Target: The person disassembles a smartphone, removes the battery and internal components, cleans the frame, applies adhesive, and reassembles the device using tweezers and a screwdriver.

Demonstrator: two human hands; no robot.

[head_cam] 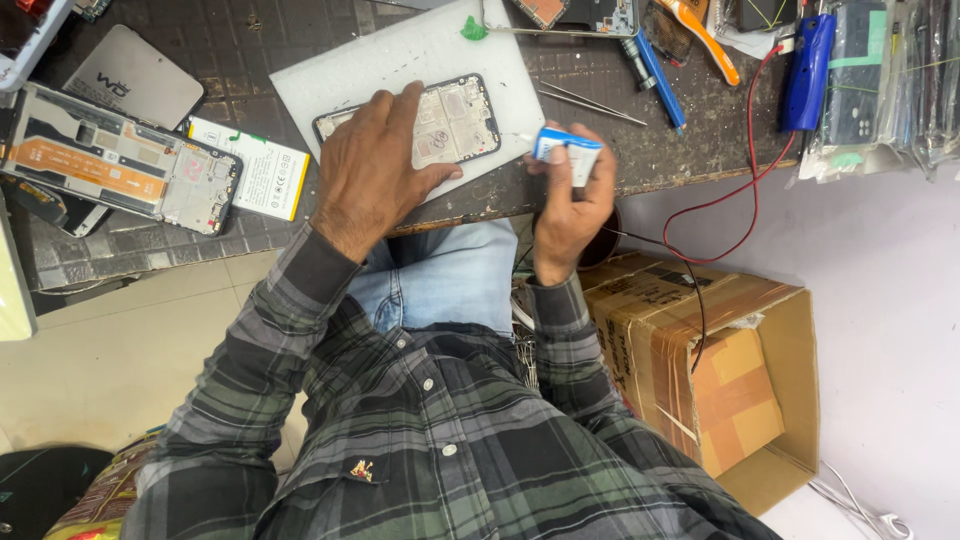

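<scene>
The left hand lies flat, fingers spread, pressing down on an opened phone frame that rests on a white mat near the front edge of the counter. The right hand is curled tight around a small blue and white glue tube, its thin nozzle pointed at the right end of the frame, touching it or just short of it; which one is hard to tell. The likely trouble is too hard a squeeze, which would send glue beyond the rim onto the exposed parts inside or onto the mat. If the left hand eases off, the frame could slide on the smooth mat and the bead would wander. The mat also sits close to the counter edge, so a nudge might tip it toward the lap. Tweezers and a blue screwdriver lie just beyond the tube, and a second opened phone with a loose battery lies to the left.
</scene>
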